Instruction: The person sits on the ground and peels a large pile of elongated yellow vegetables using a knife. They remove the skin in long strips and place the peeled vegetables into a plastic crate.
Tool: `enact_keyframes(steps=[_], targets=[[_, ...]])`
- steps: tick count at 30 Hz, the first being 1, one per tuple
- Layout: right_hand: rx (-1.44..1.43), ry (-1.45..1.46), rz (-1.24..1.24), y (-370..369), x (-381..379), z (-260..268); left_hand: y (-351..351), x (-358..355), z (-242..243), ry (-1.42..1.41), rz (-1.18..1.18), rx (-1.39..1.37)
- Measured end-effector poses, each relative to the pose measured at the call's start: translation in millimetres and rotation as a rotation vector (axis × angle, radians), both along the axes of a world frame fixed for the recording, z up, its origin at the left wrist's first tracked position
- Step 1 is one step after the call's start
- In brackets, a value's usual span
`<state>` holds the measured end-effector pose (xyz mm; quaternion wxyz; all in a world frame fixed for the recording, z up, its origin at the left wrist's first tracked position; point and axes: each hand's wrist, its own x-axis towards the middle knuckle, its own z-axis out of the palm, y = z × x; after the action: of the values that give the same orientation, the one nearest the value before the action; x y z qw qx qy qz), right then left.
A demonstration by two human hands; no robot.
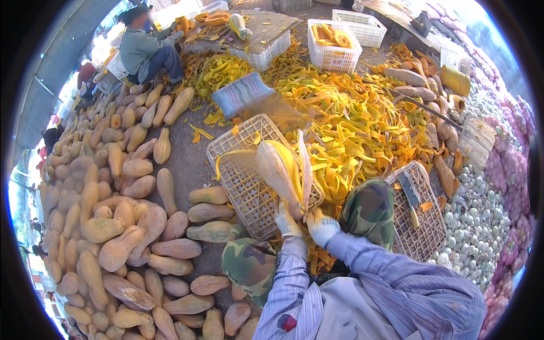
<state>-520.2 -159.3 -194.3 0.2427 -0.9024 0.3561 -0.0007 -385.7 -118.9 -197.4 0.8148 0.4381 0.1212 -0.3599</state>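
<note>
A partly peeled long squash [274, 168] rests tilted over an upturned plastic crate [250, 187] in front of me. Bright yellow flesh shows along its right side, and a long strip of peel [304, 165] stands away from it there. Wearing a pale work glove, my left hand [289, 221] grips the squash's near end. My right hand [321, 227], gloved too, has its fingers curled close to that same end, beside the base of the strip. Whatever those fingers hold is hidden.
Whole squashes [123, 238] cover the ground at left. Yellow peelings [357, 127] are heaped ahead. A cleaver [409, 191] lies on another crate [420, 229] at right. A striped cushion [242, 94] lies ahead. A person [148, 51] sits by a board-topped table [272, 29]; a white crate [333, 59] holds cut squash.
</note>
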Motion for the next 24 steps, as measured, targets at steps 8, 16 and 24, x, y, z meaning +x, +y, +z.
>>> enact_keyframes(steps=[8,16,24], targets=[[-0.050,0.129,0.174,-83,87,77,23,12,-24,0.053,0.076,0.017],[-0.089,0.519,0.452,-228,284,97,14,4,-3,0.015,-0.014,0.042],[0.005,0.199,-0.068,-118,142,76,10,0,-11,0.056,-0.003,0.056]])
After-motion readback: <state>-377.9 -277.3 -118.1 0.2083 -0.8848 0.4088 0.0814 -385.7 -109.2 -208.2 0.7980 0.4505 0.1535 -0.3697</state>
